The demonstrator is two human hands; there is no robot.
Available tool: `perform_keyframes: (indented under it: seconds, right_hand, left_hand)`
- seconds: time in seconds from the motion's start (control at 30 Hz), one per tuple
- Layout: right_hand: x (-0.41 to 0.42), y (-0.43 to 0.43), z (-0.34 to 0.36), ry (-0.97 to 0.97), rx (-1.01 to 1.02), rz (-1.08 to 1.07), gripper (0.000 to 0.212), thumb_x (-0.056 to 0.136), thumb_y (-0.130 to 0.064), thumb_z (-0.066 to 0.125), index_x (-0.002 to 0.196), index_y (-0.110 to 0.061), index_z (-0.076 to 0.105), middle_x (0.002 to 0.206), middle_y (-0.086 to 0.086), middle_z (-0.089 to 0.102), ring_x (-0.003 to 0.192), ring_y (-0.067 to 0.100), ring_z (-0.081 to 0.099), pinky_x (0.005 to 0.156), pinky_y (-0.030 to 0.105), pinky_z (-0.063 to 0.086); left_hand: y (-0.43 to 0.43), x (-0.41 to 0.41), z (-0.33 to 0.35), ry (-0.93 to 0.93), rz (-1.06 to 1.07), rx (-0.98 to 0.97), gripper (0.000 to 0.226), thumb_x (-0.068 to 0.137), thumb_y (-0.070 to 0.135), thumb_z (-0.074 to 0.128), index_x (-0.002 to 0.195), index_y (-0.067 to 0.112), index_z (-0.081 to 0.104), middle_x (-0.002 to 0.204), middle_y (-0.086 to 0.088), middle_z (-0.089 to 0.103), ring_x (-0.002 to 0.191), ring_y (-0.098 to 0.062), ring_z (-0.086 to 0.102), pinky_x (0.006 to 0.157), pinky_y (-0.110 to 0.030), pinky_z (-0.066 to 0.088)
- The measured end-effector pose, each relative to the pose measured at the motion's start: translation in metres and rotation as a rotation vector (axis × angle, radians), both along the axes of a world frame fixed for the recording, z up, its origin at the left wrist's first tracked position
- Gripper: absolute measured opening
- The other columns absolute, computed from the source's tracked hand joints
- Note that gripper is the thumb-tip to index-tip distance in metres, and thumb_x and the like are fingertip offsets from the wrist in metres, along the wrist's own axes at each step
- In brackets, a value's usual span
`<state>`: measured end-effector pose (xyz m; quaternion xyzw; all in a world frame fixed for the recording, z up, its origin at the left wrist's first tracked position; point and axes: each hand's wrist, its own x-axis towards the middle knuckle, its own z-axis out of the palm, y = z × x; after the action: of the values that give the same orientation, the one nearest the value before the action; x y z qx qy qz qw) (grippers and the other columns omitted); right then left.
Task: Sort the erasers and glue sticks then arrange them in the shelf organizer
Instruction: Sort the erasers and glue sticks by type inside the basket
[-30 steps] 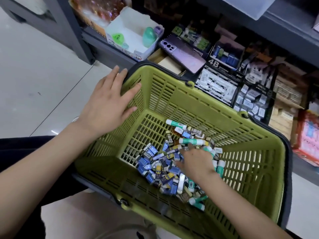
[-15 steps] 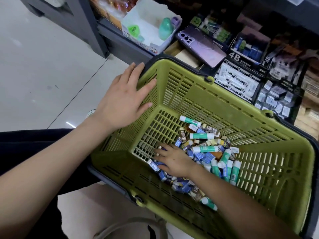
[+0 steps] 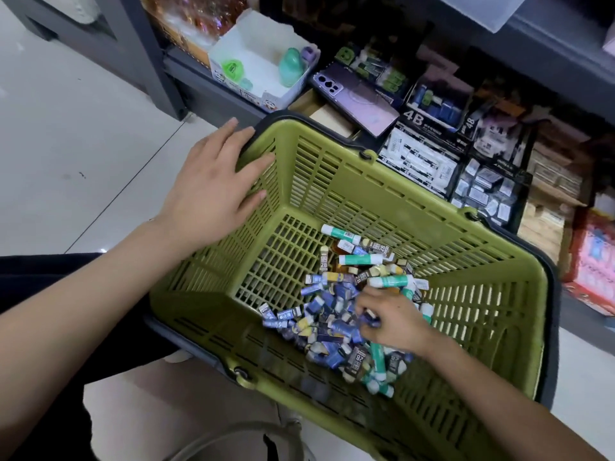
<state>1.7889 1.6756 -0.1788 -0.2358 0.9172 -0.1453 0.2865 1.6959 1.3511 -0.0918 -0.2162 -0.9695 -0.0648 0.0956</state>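
Olive-green plastic fills most of what we see from the head camera: a slatted shopping basket (image 3: 366, 201) with a dark handle, tilted toward us in front of a low shelf. Our left hand (image 3: 213, 191) lies flat against the basket's left corner, fingers straight and spread, their tips over the rim and the slatted wall, gripping nothing. Our right hand (image 3: 389, 324) is down inside the basket on the heap of stock, its fingers curled, and between them we make out a dark blue eraser (image 3: 370, 317), pinched just above the pile. The erasers (image 3: 329, 314), small blocks in blue, black and yellow sleeves, lie jumbled on the basket floor to the left of and beneath that hand. The glue sticks (image 3: 361, 259), white tubes with teal labels, lie mixed in among them, some at the far side of the heap and a few near the wrist. On the shelf beyond the basket we see display boxes (image 3: 419, 161) marked 4B holding packed erasers, a purple phone (image 3: 356, 98) lying face down, and a white carton (image 3: 263, 71) with green items inside. Pale floor tiles (image 3: 66, 128) lie to the left.
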Motion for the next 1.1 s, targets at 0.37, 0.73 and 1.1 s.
perform_keyframes:
  seconds: [0.37, 0.73, 1.1]
  right_hand:
    - [-0.015, 0.03, 0.053, -0.091, 0.615, -0.157, 0.031, 0.095, -0.038, 0.045, 0.123, -0.038, 0.057, 0.12, -0.005, 0.062, 0.106, 0.019, 0.061, 0.076, 0.029, 0.047]
    - [-0.047, -0.016, -0.025, 0.326, 0.262, -0.447, 0.036, 0.092, -0.029, 0.057, 0.12, -0.007, 0.06, 0.115, 0.008, 0.06, 0.104, 0.031, 0.052, 0.074, 0.038, 0.05]
    - [-0.042, 0.002, -0.024, 0.298, 0.173, -0.314, 0.035, 0.09, -0.037, 0.06, 0.117, -0.016, 0.065, 0.107, 0.005, 0.056, 0.101, 0.027, 0.05, 0.086, 0.036, 0.038]
  left_hand:
    - [0.117, 0.007, -0.08, -0.724, 0.045, 0.25, 0.048, 0.094, 0.03, 0.054, 0.14, 0.021, 0.043, 0.137, -0.007, 0.047, 0.118, -0.026, 0.05, 0.107, -0.034, 0.033]
    - [0.143, -0.001, -0.156, -0.763, 0.296, 0.425, 0.047, 0.093, 0.032, 0.056, 0.138, 0.019, 0.047, 0.137, -0.007, 0.044, 0.127, -0.026, 0.04, 0.103, -0.031, 0.031]
    - [0.143, -0.006, -0.16, -1.063, 0.192, 0.524, 0.051, 0.09, 0.015, 0.062, 0.139, 0.011, 0.046, 0.126, -0.011, 0.042, 0.116, -0.021, 0.047, 0.09, -0.015, 0.031]
